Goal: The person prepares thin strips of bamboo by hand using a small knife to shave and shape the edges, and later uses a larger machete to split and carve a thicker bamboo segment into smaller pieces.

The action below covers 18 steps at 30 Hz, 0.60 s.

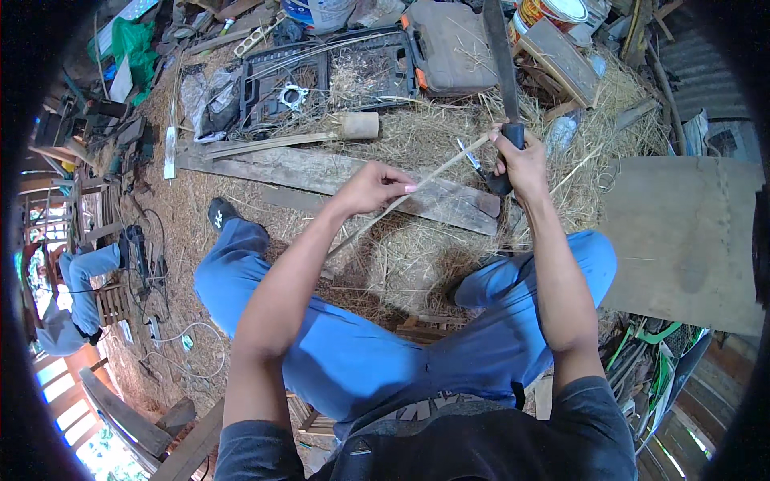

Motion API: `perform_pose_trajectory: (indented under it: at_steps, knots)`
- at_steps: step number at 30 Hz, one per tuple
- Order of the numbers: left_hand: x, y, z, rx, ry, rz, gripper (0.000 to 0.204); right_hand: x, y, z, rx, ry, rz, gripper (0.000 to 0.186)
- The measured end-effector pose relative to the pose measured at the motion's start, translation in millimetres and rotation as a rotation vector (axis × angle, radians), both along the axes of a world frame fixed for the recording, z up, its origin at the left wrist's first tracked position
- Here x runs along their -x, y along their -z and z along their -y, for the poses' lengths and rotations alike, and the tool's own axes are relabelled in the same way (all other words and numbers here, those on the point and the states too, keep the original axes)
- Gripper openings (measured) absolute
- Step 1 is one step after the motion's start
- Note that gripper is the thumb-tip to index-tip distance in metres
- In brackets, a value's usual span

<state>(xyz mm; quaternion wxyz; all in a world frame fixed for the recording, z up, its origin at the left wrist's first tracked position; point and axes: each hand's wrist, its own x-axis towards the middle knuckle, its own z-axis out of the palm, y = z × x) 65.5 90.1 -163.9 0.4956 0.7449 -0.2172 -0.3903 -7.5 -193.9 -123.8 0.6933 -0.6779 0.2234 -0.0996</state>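
Note:
A thin, pale strip [439, 169], which looks like split bamboo or cane, slants from near my left knee up to my right hand. My left hand [373, 189] pinches it near its middle between thumb and fingers. In my right hand [521, 160] is a machete [504, 68], gripped by its black handle with the long dark blade pointing away from me. The same hand's thumb and finger also pinch the strip's upper end. Just beside that hand, a small metal tool with black handles [499, 183] lies by a wooden plank [321, 172]; its kind is unclear.
Straw and shavings cover the ground. Beyond the plank lie a short wooden block [359, 126], an open black tool case [285, 76] and a closed grey case [453, 48]. A flat mat [682, 240] is at the right. Another person's leg [92, 272] shows at far left.

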Motion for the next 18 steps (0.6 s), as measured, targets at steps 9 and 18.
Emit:
perform_pose_trajectory:
  at_steps: [9, 18]
  knots:
    - [-2, -5, -6, 0.035, -0.068, -0.026, 0.02, 2, -9, -2, 0.003, 0.006, -0.041, 0.028]
    - [-20, -8, -41, 0.148, -0.284, 0.06, 0.029, 2, -8, -4, -0.013, 0.075, -0.002, 0.033]
